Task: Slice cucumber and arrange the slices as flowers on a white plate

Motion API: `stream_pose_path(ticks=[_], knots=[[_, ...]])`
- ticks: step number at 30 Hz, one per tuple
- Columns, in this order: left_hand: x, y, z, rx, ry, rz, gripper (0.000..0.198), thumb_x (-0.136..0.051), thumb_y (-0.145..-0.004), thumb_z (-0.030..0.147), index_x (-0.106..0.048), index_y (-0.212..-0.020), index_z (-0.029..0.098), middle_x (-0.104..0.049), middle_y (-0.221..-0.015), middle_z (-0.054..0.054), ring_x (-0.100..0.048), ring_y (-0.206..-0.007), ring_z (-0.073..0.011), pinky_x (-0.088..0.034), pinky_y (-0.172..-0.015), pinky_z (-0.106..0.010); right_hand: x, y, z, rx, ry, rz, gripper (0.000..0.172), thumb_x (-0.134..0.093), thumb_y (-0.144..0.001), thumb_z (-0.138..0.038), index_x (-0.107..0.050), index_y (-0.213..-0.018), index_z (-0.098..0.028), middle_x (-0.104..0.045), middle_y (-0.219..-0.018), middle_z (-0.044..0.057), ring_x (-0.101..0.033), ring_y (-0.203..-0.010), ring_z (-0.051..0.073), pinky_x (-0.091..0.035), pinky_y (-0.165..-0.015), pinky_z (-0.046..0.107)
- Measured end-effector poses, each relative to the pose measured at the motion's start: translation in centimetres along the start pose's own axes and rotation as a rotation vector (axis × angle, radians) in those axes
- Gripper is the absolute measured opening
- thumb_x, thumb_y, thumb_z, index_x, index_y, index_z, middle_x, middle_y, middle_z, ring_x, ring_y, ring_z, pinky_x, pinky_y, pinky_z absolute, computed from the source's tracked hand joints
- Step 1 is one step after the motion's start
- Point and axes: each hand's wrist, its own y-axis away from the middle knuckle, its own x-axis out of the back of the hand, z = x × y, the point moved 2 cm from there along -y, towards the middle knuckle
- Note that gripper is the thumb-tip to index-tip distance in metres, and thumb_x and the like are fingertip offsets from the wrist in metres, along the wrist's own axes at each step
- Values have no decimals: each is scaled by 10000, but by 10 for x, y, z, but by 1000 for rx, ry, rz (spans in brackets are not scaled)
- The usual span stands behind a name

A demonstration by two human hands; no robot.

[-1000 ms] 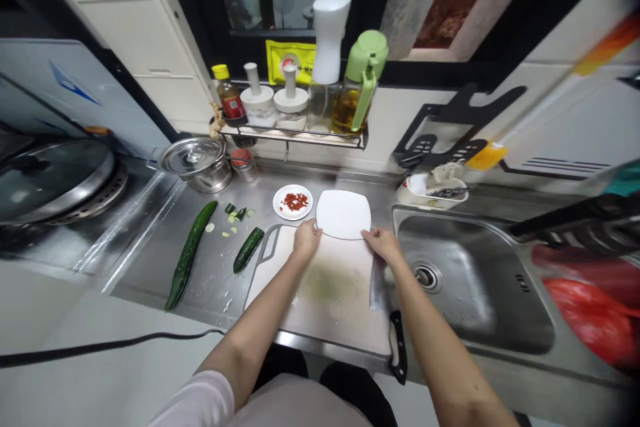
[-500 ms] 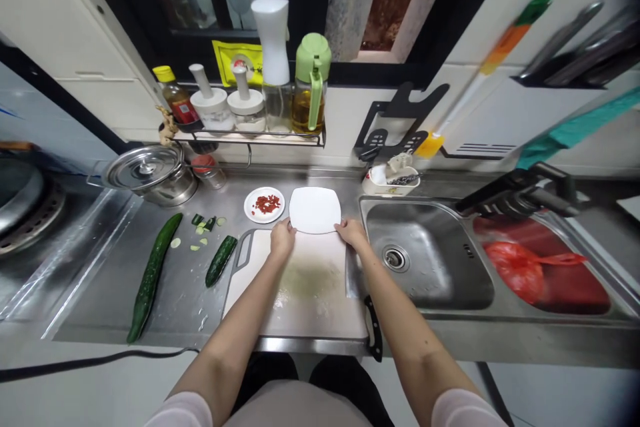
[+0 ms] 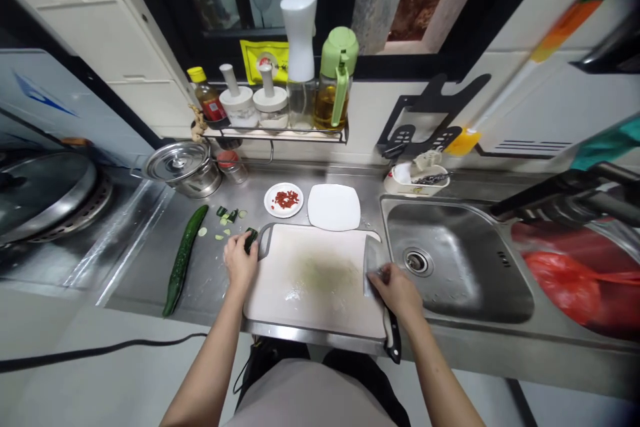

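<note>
The head view showed that both hands had left the white plate, which now lay loose just behind the cutting board, towards the back edge of the worktop. The left hand had gone to the short cucumber piece just beyond the board's left side, its fingers closed around it. The right hand had moved to the knife, at the board's right side; whether its bent fingers gripped the blade or only touched it, I could not tell. The plate seemed settled, leaving both hands to the cucumber and blade.

The board lay between the hands along the worktop's front edge, its middle wet and greenish. The knife's black handle reached over that edge. Cucumber bits lay scattered close behind the left hand, where they could get in its way; a long cucumber lay farther left. A dish of red pieces stood beside the plate, and the sink opened just right of the right hand.
</note>
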Motion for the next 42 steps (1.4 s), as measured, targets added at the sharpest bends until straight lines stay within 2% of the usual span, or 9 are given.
stream_pose_path(ticks=[4, 9, 13, 16, 21, 26, 30, 36, 42], knots=[[11, -4, -21, 32, -101, -22, 411, -573, -837, 295, -617, -1236, 211, -582, -1217, -132, -536, -1131, -307, -421, -964, -448, -6, 22, 6, -23, 29, -17, 452, -523, -844, -506, -531, -1164, -187, -654, -1051, 109, -650, -971, 263, -448, -734, 323], [9, -14, -24, -2, -129, -99, 461, -576, -847, 323, -573, -1295, 214, -587, -1225, -145, -547, -1151, -317, -445, -949, -455, -11, 28, 11, -23, 70, -34, 483, -533, -835, -469, -486, -1215, -175, -608, -1179, 140, -644, -1004, 269, -462, -767, 333], [3, -22, -26, -30, -109, -168, 492, -598, -839, 360, -562, -1310, 224, -614, -1203, -144, -572, -1137, -318, -471, -922, -453, -16, 26, 17, -3, 71, -53, 535, -521, -851, -454, -417, -1288, -163, -615, -1184, 155, -643, -1019, 290, -460, -775, 346], [0, -26, -31, -48, -45, -167, 485, -626, -821, 351, -585, -1283, 212, -642, -1175, -141, -601, -1097, -302, -483, -917, -433, -19, 25, 19, 14, 91, -68, 563, -537, -852, -419, -383, -1321, -148, -623, -1172, 169, -646, -1018, 297, -458, -781, 345], [3, -23, -35, -76, 235, -128, 480, -670, -778, 341, -626, -1233, 196, -658, -1189, -129, -614, -1090, -283, -465, -976, -445, -18, 25, 16, 38, 90, -38, 538, -566, -844, -345, -404, -1307, -124, -640, -1144, 178, -648, -1029, 275, -454, -807, 322], [6, -2, -22, -106, 784, -269, 592, -686, -760, 440, -578, -1280, 179, -644, -1252, -120, -606, -1137, -240, -456, -1018, -417, -17, 25, 15, 31, 33, -47, 541, -621, -781, -314, -468, -1261, -114, -695, -998, 146, -671, -941, 268, -449, -746, 298], [9, 16, -8, -98, 922, -363, 655, -708, -739, 487, -559, -1295, 175, -605, -1314, -136, -574, -1201, -249, -432, -1049, -407, -15, 25, 18, 39, -47, -31, 504, -661, -724, -353, -541, -1160, -131, -700, -877, 97, -670, -838, 252, -421, -664, 273], [11, 40, 15, -208, 764, -507, 565, -685, -784, 444, -575, -1280, 198, -612, -1294, -125, -602, -1144, -253, -467, -989, -403, -12, 31, 20, 122, -132, -22, 170, -599, -713, -327, -594, -802, -182, -610, -664, 14, -588, -656, 180, -346, -570, 240], [0, 64, 35, -547, 417, -552, 460, -581, -878, 333, -549, -1334, 278, -638, -1189, -75, -596, -1087, -213, -463, -971, -378, -21, 34, 23, 102, -240, 54, 158, -491, -729, -285, -577, -820, -188, -527, -585, -30, -510, -586, 150, -327, -566, 238]])
